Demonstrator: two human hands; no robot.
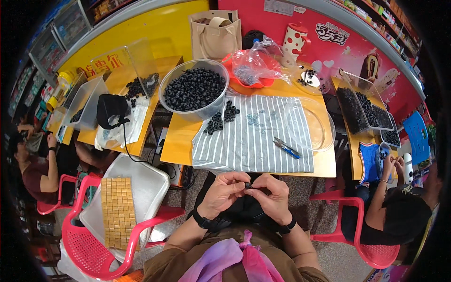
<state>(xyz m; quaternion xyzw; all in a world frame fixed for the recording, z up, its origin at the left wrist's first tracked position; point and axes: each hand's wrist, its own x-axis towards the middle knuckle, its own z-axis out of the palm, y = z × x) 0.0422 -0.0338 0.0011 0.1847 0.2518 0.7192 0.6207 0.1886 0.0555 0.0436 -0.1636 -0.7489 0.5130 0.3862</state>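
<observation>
Just off the near table edge, my left hand (222,191) and my right hand (272,193) meet in front of my body. Between their fingertips is a small black round part (248,185), pinched from both sides. The fingers cover much of it. A striped grey cloth (253,157) covers much of the table ahead. On its left part lies a small pile of black ring-shaped parts (214,124). A clear round tub (206,112) behind it is full of similar black parts. Small nippers (286,148) with blue handles rest at the cloth's right side.
A clear round lid (326,143) lies right of the nippers. An orange bowl (260,83) with plastic bags, a beige tote bag (216,42) and a dotted cup (295,42) stand behind. Pink chairs (89,239) flank me. Other people (399,211) sit at side tables.
</observation>
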